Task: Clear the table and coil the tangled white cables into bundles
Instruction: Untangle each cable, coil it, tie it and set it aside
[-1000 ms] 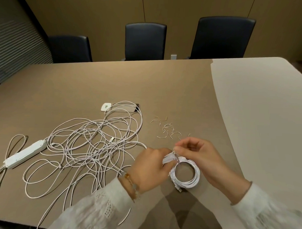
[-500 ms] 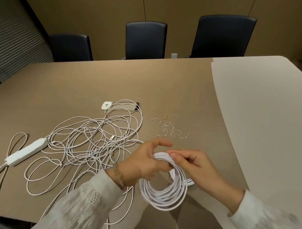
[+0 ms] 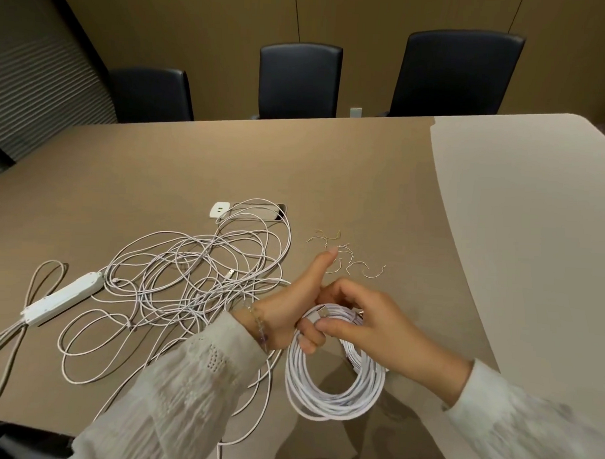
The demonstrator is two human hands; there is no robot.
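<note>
A coiled white cable bundle (image 3: pixel 333 391) hangs upright above the near table edge. My left hand (image 3: pixel 291 311) grips the top of the coil, fingers curled round the strands and thumb raised. My right hand (image 3: pixel 366 321) pinches the same top part from the right. A large tangle of white cables (image 3: pixel 189 280) lies spread on the brown table (image 3: pixel 159 162) to the left of my hands. Several thin gold twist ties (image 3: pixel 348 258) lie just beyond my left thumb.
A white power strip (image 3: pixel 64 296) with its cord lies at the left. A small white adapter (image 3: pixel 219 209) and a table socket hatch (image 3: pixel 260 210) sit behind the tangle. Three black chairs (image 3: pixel 299 78) stand at the far edge. The table's right part is lighter.
The coil has gone from lying flat on the table to hanging upright from both hands. My left thumb has lifted and my right hand has shifted onto the coil's top.
</note>
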